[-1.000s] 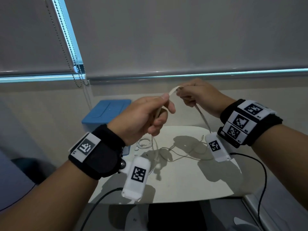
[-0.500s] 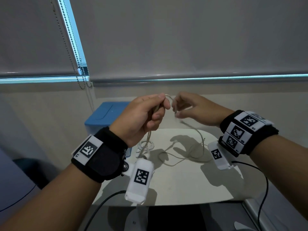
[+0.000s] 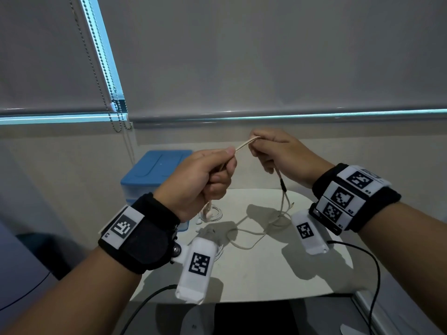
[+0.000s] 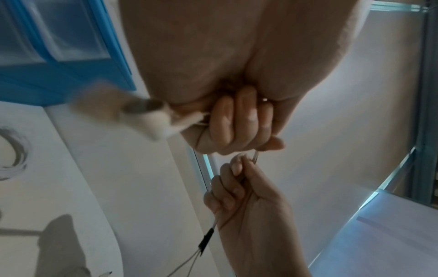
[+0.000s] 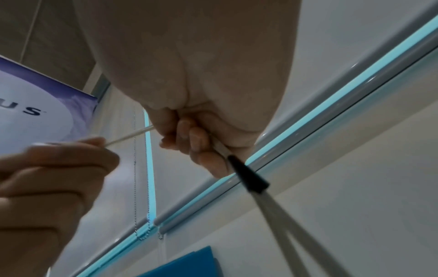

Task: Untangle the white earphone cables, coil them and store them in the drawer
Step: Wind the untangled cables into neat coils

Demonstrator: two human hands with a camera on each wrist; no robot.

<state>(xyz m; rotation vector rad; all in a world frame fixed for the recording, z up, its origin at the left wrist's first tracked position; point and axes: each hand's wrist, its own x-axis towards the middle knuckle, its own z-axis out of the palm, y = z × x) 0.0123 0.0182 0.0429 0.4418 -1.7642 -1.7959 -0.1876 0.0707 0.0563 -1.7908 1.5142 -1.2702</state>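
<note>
A white earphone cable [image 3: 245, 145] is stretched taut between my two hands above the white table [image 3: 266, 274]. My left hand [image 3: 208, 175] grips it in a fist, and earbuds [image 4: 147, 116] dangle below that fist. My right hand [image 3: 273, 151] pinches the cable higher up; a black splitter [image 3: 282, 184] hangs just under it, with two thin strands [image 5: 303, 236] running down. Slack cable [image 3: 244, 238] loops on the table. A second, coiled white cable [image 3: 212, 213] lies beside the blue drawer unit [image 3: 157, 170].
The blue drawer unit stands at the table's back left, against the wall. Bead chains [image 3: 116, 112] of the window blinds hang behind it. A black lead [image 3: 372, 274] trails off the table's right side.
My hands came close together half a second ago and have now drawn apart, pulling the cable straight. The right hand rose and the black splitter now hangs below it.
</note>
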